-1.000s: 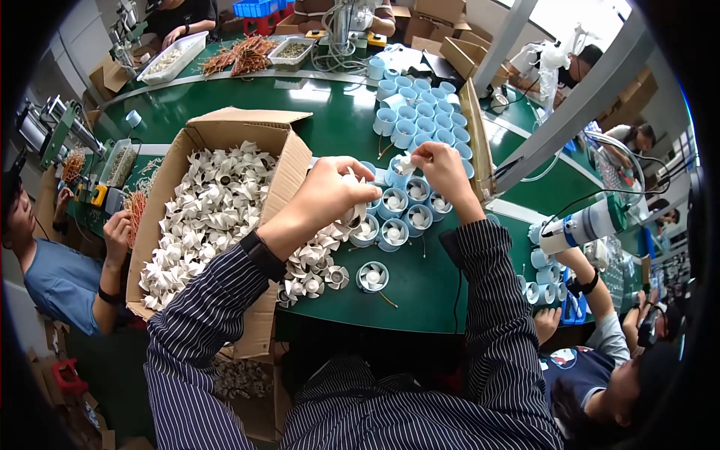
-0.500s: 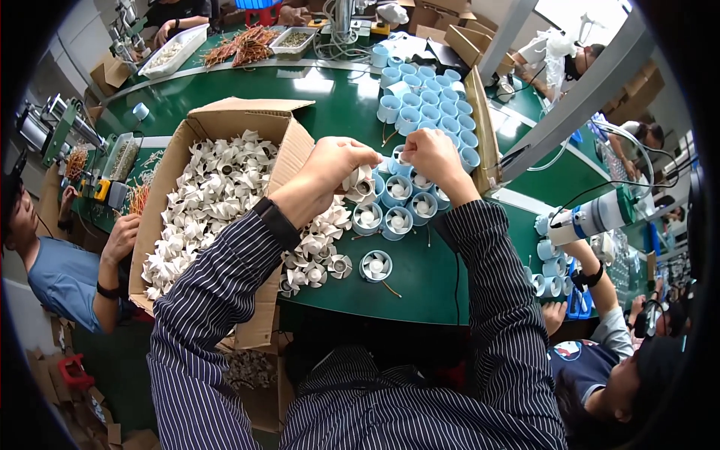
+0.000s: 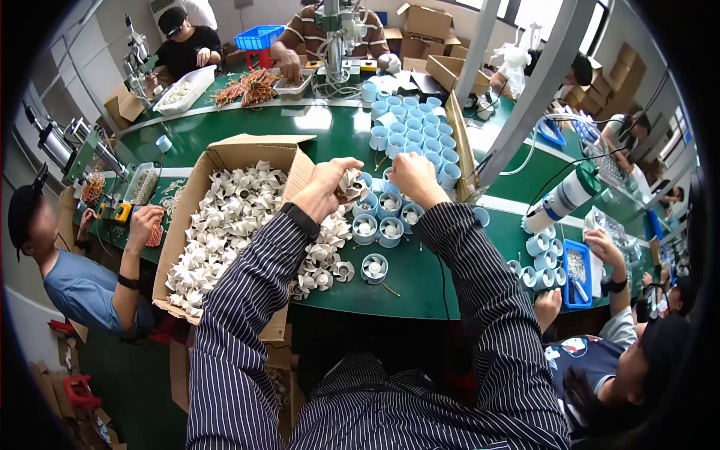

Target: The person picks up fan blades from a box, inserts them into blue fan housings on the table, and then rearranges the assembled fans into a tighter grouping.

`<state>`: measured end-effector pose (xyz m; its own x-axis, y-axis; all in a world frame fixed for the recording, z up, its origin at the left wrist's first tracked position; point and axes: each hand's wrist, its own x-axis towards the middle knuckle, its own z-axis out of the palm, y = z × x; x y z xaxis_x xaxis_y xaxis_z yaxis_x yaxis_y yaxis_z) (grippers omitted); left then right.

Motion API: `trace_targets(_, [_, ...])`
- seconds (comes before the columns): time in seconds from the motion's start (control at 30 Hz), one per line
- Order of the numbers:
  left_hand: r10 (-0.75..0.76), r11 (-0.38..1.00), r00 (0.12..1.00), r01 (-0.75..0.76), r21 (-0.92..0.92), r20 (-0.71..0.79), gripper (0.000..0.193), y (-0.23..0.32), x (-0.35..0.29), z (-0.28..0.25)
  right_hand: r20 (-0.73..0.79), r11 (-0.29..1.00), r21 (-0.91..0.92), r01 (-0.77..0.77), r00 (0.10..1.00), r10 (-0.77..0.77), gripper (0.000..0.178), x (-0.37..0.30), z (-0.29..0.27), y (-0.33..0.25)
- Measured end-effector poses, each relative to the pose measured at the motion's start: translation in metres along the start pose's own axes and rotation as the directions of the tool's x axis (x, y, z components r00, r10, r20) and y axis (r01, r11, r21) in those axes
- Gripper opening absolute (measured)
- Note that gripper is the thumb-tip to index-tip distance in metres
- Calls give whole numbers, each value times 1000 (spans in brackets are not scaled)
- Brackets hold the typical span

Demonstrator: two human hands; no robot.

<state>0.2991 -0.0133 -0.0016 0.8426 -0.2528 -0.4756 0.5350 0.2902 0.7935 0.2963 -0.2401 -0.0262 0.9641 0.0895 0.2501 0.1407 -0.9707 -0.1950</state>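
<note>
My left hand (image 3: 327, 189) is closed around a white fan impeller (image 3: 351, 184), beside the cardboard box's right flap. My right hand (image 3: 413, 178) is closed in a pinch over the light blue round housings; its fingertips hide whatever they grip. Just below both hands stand several blue housings (image 3: 390, 231) with white impellers inside. One such filled housing (image 3: 374, 268), with a short wire, sits apart nearer the table edge. Loose white impellers (image 3: 319, 274) lie heaped under my left forearm. A large open cardboard box (image 3: 180, 259) at the left is full of more impellers.
Rows of blue housings (image 3: 412, 124) stand farther back beside a cardboard strip (image 3: 459, 146). A black cable (image 3: 442, 281) hangs by my right sleeve. Co-workers sit left, right and across the green table (image 3: 247, 124). At right is a blue tray (image 3: 576, 274) of small parts.
The view has tilted up, bringing the people across the table into sight. My right hand has come slightly down and left, nearer the filled housings. My left hand keeps its impeller.
</note>
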Motion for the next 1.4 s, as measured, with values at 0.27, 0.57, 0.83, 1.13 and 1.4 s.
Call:
trace_targets(0.27, [-22, 999, 1000, 22, -29, -7, 18, -2, -5, -10, -205, 800, 506, 323, 946, -252, 37, -90, -69, -68])
trace_targets(0.57, [-38, 992, 994, 50, -112, 107, 32, -18, -17, -4, -453, 779, 317, 540, 808, -376, 22, -89, -42, -68])
trace_targets(0.83, [-63, 991, 990, 78, -109, 129, 29, -9, -25, -7, -467, 827, 396, 400, 863, -194, 11, -83, -38, -55])
trace_targets(1.13, [107, 993, 974, -115, 27, 202, 19, -3, -37, -5, -111, 828, 556, 66, 994, -4, 16, -47, -3, -29])
trace_targets(1.4, [152, 972, 966, -185, 148, 211, 19, -2, -51, 0, -6, 921, 307, 241, 968, -252, 16, -33, 29, -20])
